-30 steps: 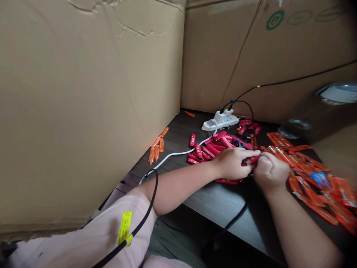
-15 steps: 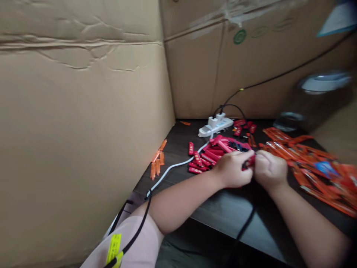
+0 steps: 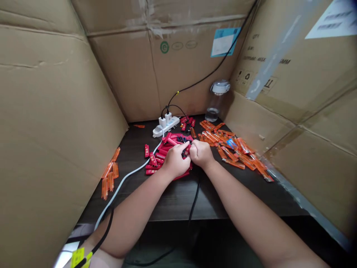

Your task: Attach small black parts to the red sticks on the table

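My left hand (image 3: pixel 175 160) and my right hand (image 3: pixel 201 153) meet at the middle of a dark table (image 3: pixel 173 197), both closed around a small red piece (image 3: pixel 186 150) pinched between their fingertips. Just behind and under the hands lies a heap of red pieces (image 3: pixel 164 149), with several more scattered to its left. A spread of orange transparent pieces (image 3: pixel 237 152) lies to the right of my right hand.
Cardboard walls (image 3: pixel 55 111) enclose the table on left, back and right. A white power strip (image 3: pixel 166 125) with plugged chargers sits at the back, its white cord (image 3: pixel 125 178) running toward me. A clear bottle (image 3: pixel 217 100) stands back right. Several orange pieces (image 3: pixel 110 175) lie at the left wall.
The view has swung right and pulled back, so the right cardboard wall and the bottle show clearly. Both hands stay together on the red piece.
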{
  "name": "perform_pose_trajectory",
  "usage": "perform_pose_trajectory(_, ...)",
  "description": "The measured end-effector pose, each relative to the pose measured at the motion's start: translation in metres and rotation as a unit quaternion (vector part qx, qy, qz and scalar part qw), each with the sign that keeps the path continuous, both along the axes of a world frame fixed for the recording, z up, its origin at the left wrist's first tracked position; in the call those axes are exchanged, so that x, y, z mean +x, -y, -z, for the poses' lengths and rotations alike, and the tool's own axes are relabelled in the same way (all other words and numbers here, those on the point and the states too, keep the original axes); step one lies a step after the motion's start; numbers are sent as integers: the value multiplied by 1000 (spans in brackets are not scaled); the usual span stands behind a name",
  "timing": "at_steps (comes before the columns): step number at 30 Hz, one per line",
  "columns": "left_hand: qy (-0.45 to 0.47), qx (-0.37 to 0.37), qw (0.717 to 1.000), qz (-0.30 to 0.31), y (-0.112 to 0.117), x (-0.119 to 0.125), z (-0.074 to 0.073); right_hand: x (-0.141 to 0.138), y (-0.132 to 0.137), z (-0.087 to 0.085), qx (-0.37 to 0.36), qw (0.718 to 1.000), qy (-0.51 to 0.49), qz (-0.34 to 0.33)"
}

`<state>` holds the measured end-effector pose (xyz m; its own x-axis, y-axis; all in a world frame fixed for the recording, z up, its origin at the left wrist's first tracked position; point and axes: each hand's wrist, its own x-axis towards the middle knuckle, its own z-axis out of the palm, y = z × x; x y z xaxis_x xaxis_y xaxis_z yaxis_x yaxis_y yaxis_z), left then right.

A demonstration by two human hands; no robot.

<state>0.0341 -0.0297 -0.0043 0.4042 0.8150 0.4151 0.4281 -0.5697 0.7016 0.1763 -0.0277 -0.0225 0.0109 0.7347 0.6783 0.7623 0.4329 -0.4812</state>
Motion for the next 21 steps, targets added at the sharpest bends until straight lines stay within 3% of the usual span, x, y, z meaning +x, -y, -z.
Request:
perform_pose_trajectory(6, 29, -6, 999, 18, -3, 0, 2, -6, 0, 3, 5, 996, -92, -22)
perform_pose_trajectory(21, 42, -49, 998, 9, -7, 0, 0, -10, -3, 4, 11, 994, -107, 12)
